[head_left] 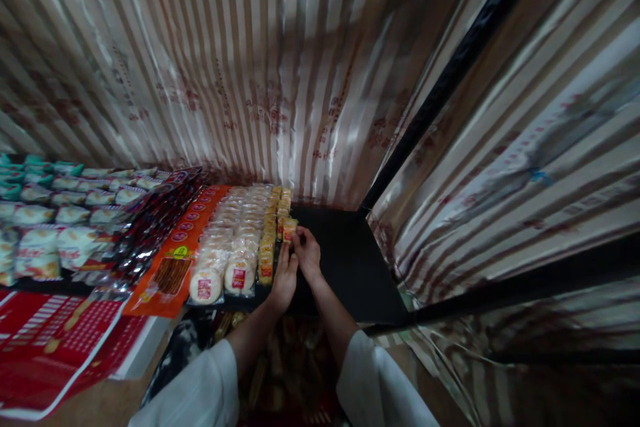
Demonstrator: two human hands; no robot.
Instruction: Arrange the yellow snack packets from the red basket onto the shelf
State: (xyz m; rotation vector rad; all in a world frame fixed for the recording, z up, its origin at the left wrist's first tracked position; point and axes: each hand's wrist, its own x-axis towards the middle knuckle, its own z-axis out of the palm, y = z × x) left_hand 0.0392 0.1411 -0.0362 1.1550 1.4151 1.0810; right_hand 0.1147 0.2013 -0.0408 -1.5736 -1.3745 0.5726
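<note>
My right hand (309,253) is closed on a small yellow snack packet (289,229) at the end of a short row. Close beside it, my left hand (285,277) has its fingers stretched out, their tips just below that packet. Whether they press on it I cannot tell. Just left of my hands runs a longer row of yellow snack packets (266,267) standing on the black shelf (350,260). Further left are two rows of clear-wrapped round white crackers (240,276) with red labels.
An orange snack bag (173,267), dark shiny packets (150,230) and white-and-orange packets (40,253) fill the shelf's left side. A red printed bag (55,347) lies in front. Below my arms are loose packets (275,360). A black post (430,113) and striped sheeting (300,80) enclose the shelf.
</note>
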